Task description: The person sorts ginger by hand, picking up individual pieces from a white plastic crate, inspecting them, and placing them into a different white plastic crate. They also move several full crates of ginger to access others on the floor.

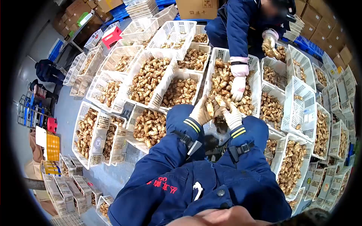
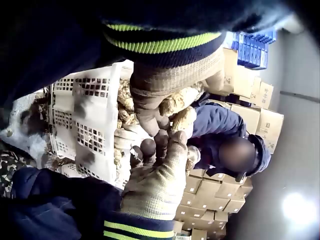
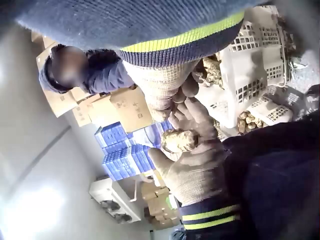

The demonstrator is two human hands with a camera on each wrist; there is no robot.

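Observation:
Both hands wear pale knitted gloves with darker fingertips and meet over the near end of a white crate (image 1: pixel 256 90). In the left hand (image 1: pixel 201 111) a knobbly brown-and-cream mushroom-like piece (image 1: pixel 210 109) lies between thumb and fingers; the right wrist view shows this piece (image 3: pixel 180 141) against the left hand's (image 3: pixel 192 165) palm side. The right hand (image 1: pixel 232 116) is close beside it, its fingers curled. In the left wrist view, the right hand's (image 2: pixel 157 185) thumb presses on another piece (image 2: pixel 184 120), next to the left hand (image 2: pixel 165 82) and its piece (image 2: pixel 179 101).
Crates of similar pieces stand on both sides, including one at the left (image 1: pixel 132 84) and one at the right (image 1: pixel 278 165). Across the crate, a person in dark blue (image 1: pixel 235 28) reaches in with a gloved hand (image 1: pixel 238 88) near the wearer's right hand. Cardboard boxes (image 1: pixel 197 9) stand behind.

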